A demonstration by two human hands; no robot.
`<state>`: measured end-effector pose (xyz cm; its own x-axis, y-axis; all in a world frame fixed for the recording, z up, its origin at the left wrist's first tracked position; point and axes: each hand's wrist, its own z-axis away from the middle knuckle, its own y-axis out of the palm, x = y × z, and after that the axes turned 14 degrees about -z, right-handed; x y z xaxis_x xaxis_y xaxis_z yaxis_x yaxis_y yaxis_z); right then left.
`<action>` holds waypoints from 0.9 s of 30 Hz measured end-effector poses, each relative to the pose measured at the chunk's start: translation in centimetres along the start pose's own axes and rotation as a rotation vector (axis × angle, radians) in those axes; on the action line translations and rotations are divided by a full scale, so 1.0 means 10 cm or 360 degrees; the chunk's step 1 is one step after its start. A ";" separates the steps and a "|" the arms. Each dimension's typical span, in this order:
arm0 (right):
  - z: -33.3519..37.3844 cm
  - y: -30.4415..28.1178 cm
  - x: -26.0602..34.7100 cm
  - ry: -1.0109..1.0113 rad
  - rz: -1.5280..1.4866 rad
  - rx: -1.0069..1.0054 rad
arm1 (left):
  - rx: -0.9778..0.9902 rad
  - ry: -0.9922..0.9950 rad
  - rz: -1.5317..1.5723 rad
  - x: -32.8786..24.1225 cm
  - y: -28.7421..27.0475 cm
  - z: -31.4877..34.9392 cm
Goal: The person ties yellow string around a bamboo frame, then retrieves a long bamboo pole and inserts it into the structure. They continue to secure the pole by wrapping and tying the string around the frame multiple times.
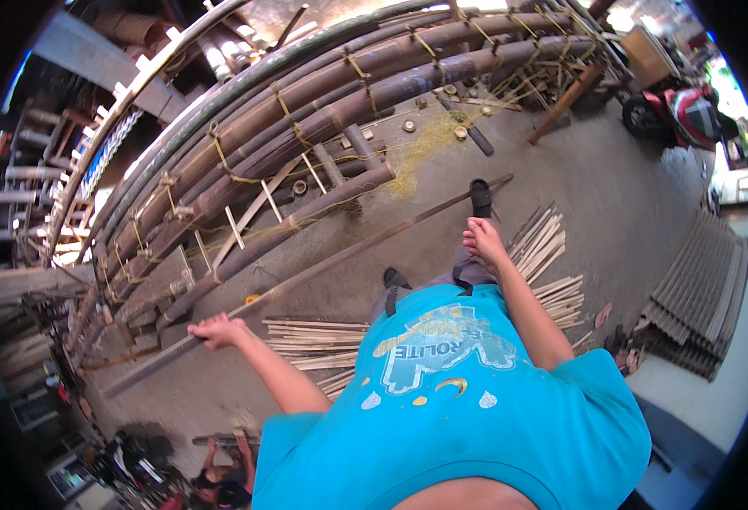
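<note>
My left hand is held out to the left with its fingers curled in. Its fingertips overlap a long, slim brown pole that slants across the view; I cannot tell whether they touch it. My right hand is raised ahead of my body, thumb and fingers drawn together in a pinch. Anything within either hand is too small or hidden to make out. Just beyond the right hand, my foot in a black sandal overlaps the pole. Ahead stand thick brown bamboo poles, lashed together with yellow cord.
Split pale sticks lie left of my legs, with more sticks to the right. Tangled yellow strands litter the floor. Corrugated sheets are stacked at right; a red motorbike stands behind. Another person is at lower left.
</note>
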<state>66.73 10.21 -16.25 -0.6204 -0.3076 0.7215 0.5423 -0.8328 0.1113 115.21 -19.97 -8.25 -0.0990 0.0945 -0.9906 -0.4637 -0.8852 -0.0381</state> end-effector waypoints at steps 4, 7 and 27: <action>0.19 0.60 0.46 -0.0400 0.0317 0.0479 | 0.0106 0.0114 -0.0231 0.34 0.22 0.42; 0.40 1.34 0.94 -0.0668 0.0424 0.1039 | 0.0614 0.0350 -0.0265 0.58 0.31 1.01; 0.17 1.13 3.01 -0.1301 -0.0810 0.0810 | 0.2898 0.1737 -0.0787 0.49 0.75 3.65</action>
<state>55.12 -7.66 7.93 -0.3762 0.5751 0.7264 0.6163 -0.4301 0.6597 79.14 -9.57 -8.55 0.3534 -0.6903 -0.6313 -0.4473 0.4681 -0.7621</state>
